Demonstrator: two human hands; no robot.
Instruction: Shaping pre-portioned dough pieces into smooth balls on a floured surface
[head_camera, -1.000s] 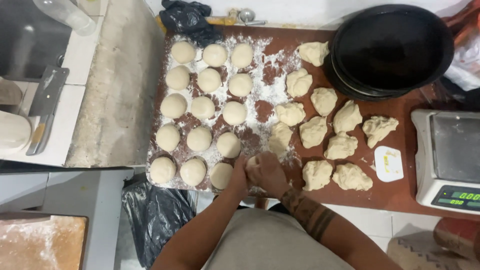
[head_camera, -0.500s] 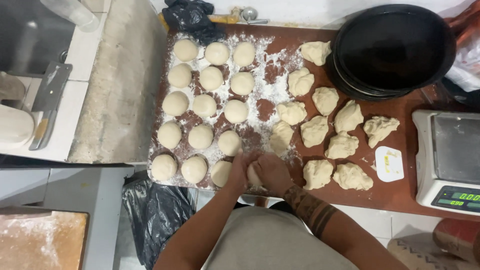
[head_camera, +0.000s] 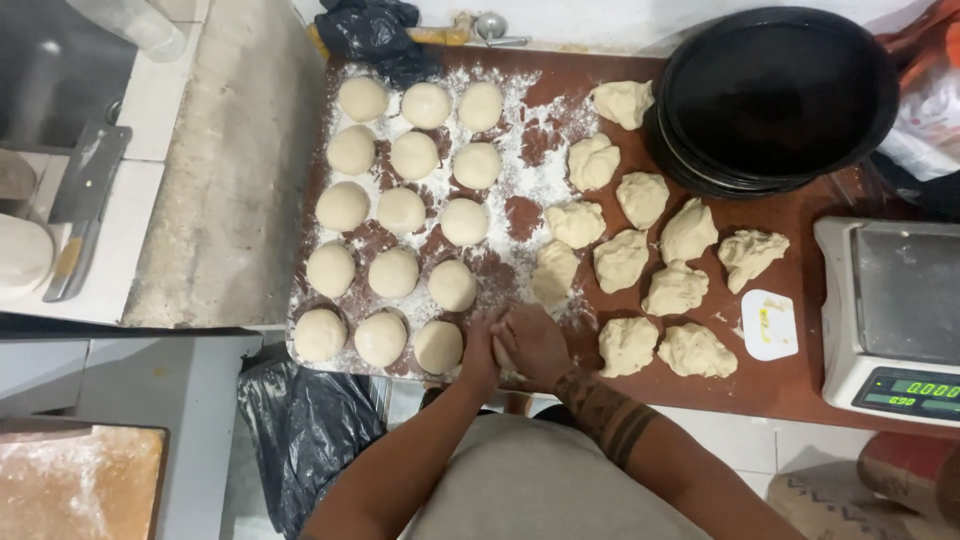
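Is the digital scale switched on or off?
On: the scale at the table's right end has green digits lit on its display.

Bare from the elbows down, no sleeves over either forearm, no gloves, rings or watch in view. Light grey-beige top across the torso at six o'clock, plain, without print. Right forearm (head_camera: 610, 415) marked with dark tattoo bands just behind the wrist, several parallel stripes ringing it. Left hand (head_camera: 480, 352) and right hand (head_camera: 535, 343) both uncovered. Left forearm (head_camera: 420, 450) unmarked.

Fifteen dough balls (head_camera: 401, 212), perhaps eleven rough lumps (head_camera: 620, 260).
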